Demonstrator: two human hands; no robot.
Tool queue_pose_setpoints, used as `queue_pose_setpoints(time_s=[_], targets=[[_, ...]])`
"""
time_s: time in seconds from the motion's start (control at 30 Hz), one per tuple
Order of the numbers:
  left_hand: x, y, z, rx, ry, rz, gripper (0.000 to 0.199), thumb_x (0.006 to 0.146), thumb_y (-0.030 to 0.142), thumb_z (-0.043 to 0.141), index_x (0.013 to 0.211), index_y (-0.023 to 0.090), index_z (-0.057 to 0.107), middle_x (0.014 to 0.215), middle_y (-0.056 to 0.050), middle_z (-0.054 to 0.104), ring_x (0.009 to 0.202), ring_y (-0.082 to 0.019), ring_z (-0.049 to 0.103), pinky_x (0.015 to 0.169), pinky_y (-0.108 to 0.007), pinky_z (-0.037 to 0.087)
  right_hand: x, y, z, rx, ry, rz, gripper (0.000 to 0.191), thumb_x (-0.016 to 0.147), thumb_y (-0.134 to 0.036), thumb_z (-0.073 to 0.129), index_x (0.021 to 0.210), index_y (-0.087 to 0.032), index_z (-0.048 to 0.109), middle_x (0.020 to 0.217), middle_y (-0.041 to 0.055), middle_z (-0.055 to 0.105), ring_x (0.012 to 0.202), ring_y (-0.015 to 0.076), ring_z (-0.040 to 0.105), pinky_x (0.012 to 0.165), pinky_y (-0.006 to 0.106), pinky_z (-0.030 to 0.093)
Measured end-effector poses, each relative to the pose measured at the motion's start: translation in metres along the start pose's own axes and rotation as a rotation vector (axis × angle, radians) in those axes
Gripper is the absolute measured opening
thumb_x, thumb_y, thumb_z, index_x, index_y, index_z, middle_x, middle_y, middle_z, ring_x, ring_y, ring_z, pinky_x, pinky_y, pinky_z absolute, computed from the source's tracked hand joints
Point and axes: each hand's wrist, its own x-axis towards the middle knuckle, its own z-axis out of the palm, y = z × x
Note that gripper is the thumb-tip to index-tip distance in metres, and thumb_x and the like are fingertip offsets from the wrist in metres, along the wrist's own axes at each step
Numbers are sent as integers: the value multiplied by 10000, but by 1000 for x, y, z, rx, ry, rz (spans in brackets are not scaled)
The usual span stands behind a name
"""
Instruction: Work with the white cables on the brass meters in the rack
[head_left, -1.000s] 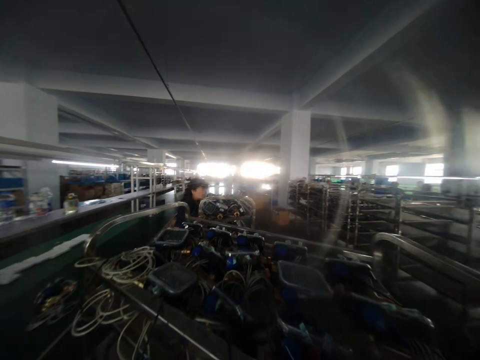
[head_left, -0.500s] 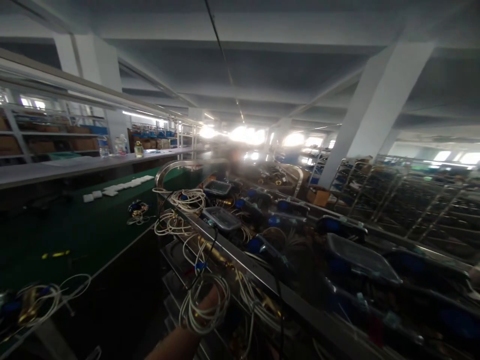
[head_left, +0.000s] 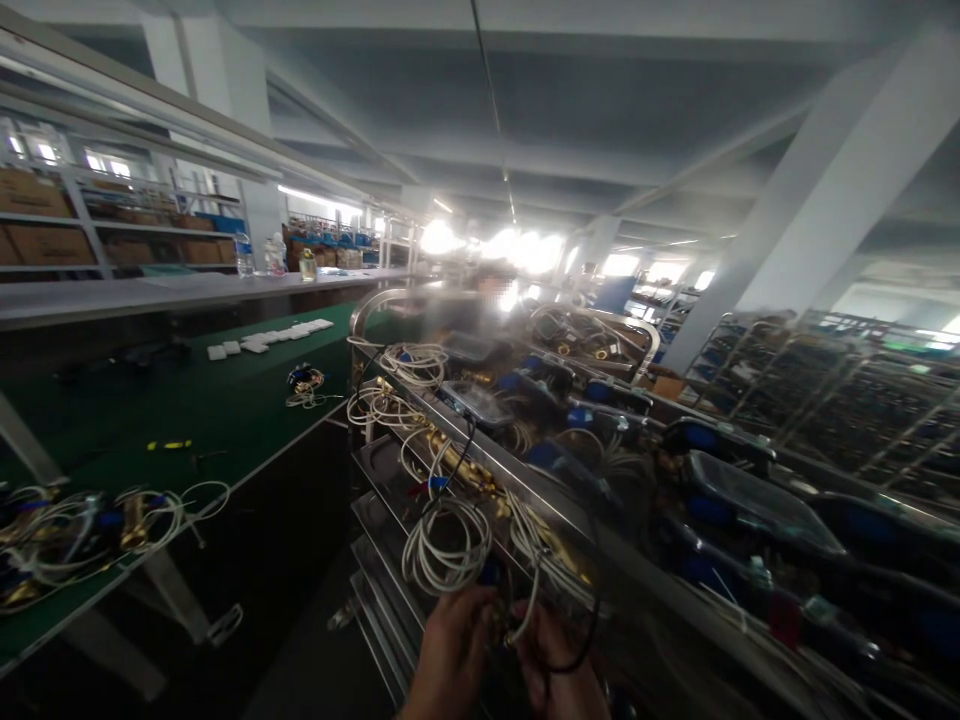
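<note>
Head view, left hand: the left hand (head_left: 450, 650) sits at the bottom centre of the frame, fingers curled around a blurred small part just under a coil of white cable (head_left: 446, 545).
Head view, right hand: the right hand (head_left: 559, 665) is just beside it, fingers closed on a black cable (head_left: 581, 640); the two hands are touching.
Head view, coil: hangs from the edge of the metal rack (head_left: 480, 465), lower centre.
Head view, surroundings: a green table (head_left: 225, 400) fills the left of the frame, with more cable bundles (head_left: 82, 525) at lower left.
</note>
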Motion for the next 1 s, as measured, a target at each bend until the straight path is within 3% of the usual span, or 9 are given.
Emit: queue_pose_setpoints(time_s=[0.1,0.17,0.23,0.3,0.4,0.5,0.6,0.8,1.0], targets=[[-26,5,20,-320,-171,-138,573,957,522,456,1463,260,397,1492,-105,475,1394,-242,431,1197,-428,360,-13,-2,12,278,-83,182,651,719,-780,576,982,-206,732,991,106,729,865,294,681,717,401,582],[-34,2,27,-428,-167,-206,698,942,580,454,1520,232,278,1565,-95,370,1464,-226,310,1252,-406,245,-17,-1,16,362,-160,216,649,679,-752,639,1028,-213,738,1163,109,697,1079,334,642,866,429,573],[-40,-3,26,-420,-108,-221,706,935,603,445,1511,219,304,1559,-95,380,1468,-228,300,1255,-396,233,-21,5,20,273,-230,176,642,672,-727,675,1079,-234,739,1294,91,640,1253,340,547,1040,444,497],[-45,-8,15,-328,-59,-186,666,938,578,451,1494,228,344,1542,-101,407,1442,-243,355,1231,-401,295,-26,16,24,112,-231,104,658,715,-753,631,1139,-258,724,1383,64,580,1360,327,445,1170,448,370],[-50,-6,-13,-8,-39,-72,524,936,465,495,1417,258,472,1467,-120,488,1323,-262,508,1123,-391,454,-36,34,38,-44,-97,-67,702,788,-809,484,1192,-277,701,1396,48,570,1413,294,381,1250,429,218],[-49,7,-40,303,-123,3,309,936,342,492,1184,287,667,1138,-96,678,1020,-228,669,890,-318,569,-44,39,53,-99,-71,-130,748,824,-815,405,1256,-260,662,1421,56,546,1441,277,335,1272,423,130],[-43,21,-52,431,-197,2,263,942,293,475,1013,291,728,888,-53,706,835,-205,678,752,-286,546,-46,31,61,-97,-159,-31,840,802,-834,416,1322,-204,610,1453,105,505,1422,317,359,1250,485,193],[-26,35,-54,398,-265,-52,236,893,167,564,1006,280,739,941,-28,726,890,-191,667,807,-273,504,-37,12,61,-60,-315,4,856,832,-826,372,1405,-209,527,1434,117,522,1353,282,454,1190,461,319],[-5,32,-63,626,-260,36,186,922,287,572,956,348,744,881,2,738,861,-232,653,808,-346,498,-18,20,49,-90,-302,-6,684,917,-724,349,1430,-292,484,1467,37,498,1381,234,426,1209,437,290]])
